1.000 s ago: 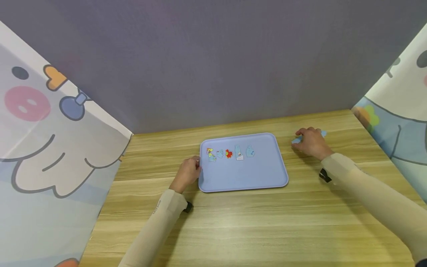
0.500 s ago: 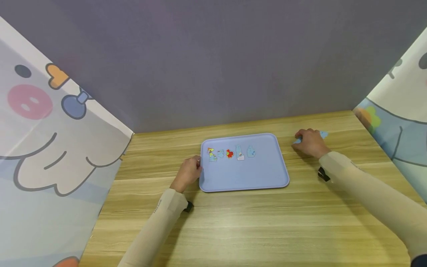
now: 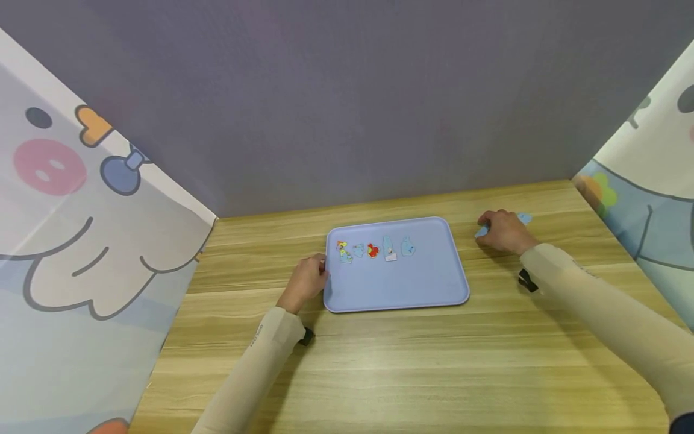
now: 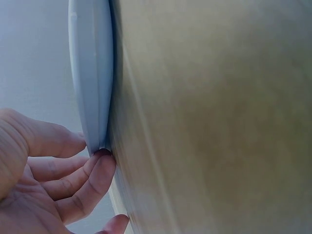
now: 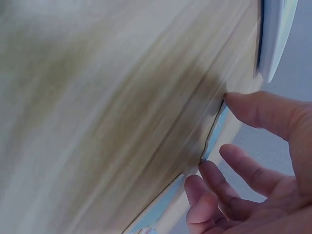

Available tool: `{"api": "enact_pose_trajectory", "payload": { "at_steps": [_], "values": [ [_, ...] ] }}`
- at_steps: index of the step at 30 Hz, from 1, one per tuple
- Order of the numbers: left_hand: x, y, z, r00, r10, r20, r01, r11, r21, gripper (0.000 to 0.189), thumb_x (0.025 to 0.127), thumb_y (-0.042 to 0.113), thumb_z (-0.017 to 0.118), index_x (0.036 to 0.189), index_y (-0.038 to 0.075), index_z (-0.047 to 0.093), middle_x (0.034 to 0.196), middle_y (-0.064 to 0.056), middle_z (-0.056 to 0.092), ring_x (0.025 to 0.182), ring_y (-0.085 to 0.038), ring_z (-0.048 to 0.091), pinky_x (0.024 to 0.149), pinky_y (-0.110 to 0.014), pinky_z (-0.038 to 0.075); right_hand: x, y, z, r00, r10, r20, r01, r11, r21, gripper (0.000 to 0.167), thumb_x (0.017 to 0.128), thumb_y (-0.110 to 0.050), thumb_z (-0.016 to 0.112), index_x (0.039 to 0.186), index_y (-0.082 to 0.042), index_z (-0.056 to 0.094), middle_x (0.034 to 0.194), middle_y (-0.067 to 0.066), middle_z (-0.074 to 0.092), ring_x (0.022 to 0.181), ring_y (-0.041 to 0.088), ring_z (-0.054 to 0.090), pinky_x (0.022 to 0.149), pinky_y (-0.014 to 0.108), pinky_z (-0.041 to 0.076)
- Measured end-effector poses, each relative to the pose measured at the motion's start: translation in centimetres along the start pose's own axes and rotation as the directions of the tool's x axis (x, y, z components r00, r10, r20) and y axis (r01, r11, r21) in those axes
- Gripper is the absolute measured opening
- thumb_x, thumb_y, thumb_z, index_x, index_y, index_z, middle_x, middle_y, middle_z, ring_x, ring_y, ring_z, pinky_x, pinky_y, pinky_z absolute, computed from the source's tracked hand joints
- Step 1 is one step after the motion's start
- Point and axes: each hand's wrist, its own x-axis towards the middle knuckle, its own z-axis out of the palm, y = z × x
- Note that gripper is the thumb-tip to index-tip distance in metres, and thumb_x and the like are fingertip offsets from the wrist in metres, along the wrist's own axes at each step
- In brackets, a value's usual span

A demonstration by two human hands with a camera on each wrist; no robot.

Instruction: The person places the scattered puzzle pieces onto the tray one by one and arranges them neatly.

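Observation:
My left hand (image 3: 306, 280) pinches the left rim of a pale blue tray (image 3: 401, 286). In the left wrist view the thumb lies on top of the rim (image 4: 92, 73) and a finger is at its underside. Beyond the tray's right side, my right hand (image 3: 504, 232) holds a flat light blue puzzle piece (image 5: 216, 131) at the tabletop, thumb at one end and a fingertip at the other. A second light blue piece (image 5: 158, 207) lies beside it, under the curled outer fingers, and shows past the hand in the head view.
In the tray's upper half several cut pieces lie in a row: a yellow-and-blue piece (image 3: 344, 253), a red piece (image 3: 373, 251) and light blue pieces (image 3: 408, 247) among them. The wooden table (image 3: 379, 374) meets a grey wall (image 3: 347, 120) behind and cartoon-printed panels at both sides.

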Motion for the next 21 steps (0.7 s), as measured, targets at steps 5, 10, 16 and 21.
{"api": "enact_pose_trajectory", "payload": {
  "at_steps": [5,10,16,21],
  "values": [
    [-0.03,-0.04,0.06,1.000,0.002,-0.004,-0.002,1.000,-0.001,0.011,0.086,0.003,0.064,0.097,0.000,0.062,0.078,-0.006,0.060,0.065,-0.017,0.053,0.055,-0.028,0.044,0.06,0.07,0.10,1.000,-0.001,-0.009,0.001,1.000,0.006,0.047,0.081,-0.015,0.070,0.116,0.012,0.054,0.103,0.028,0.054,0.096,0.043,0.049,0.083,0.055,0.040],
    [-0.02,-0.06,0.09,1.000,0.006,-0.005,-0.006,1.000,-0.007,0.012,0.086,0.003,0.064,0.097,0.000,0.062,0.079,-0.006,0.061,0.065,-0.017,0.054,0.055,-0.027,0.045,0.32,0.39,0.22,1.000,-0.005,-0.001,0.005,1.000,0.017,0.047,0.081,-0.015,0.070,0.117,0.010,0.055,0.105,0.029,0.053,0.098,0.046,0.048,0.084,0.057,0.039],
    [-0.09,0.05,-0.01,1.000,-0.010,0.007,0.010,1.000,-0.014,0.025,0.087,0.003,0.064,0.111,-0.004,0.061,0.085,-0.010,0.063,0.068,-0.018,0.056,0.057,-0.027,0.047,0.62,0.78,0.31,1.000,-0.031,0.000,0.031,0.999,0.028,0.047,0.081,-0.014,0.070,0.118,0.010,0.055,0.107,0.029,0.055,0.098,0.043,0.050,0.085,0.056,0.039],
    [-0.10,0.10,-0.07,0.999,-0.022,0.025,0.023,1.000,-0.019,0.040,0.088,0.003,0.063,0.125,-0.008,0.054,0.093,-0.013,0.064,0.073,-0.018,0.058,0.060,-0.028,0.049,0.54,0.65,0.32,0.999,-0.041,-0.009,0.042,0.998,0.050,0.050,0.081,-0.014,0.072,0.120,0.011,0.053,0.106,0.027,0.056,0.096,0.039,0.051,0.083,0.053,0.041]
  ]
}}
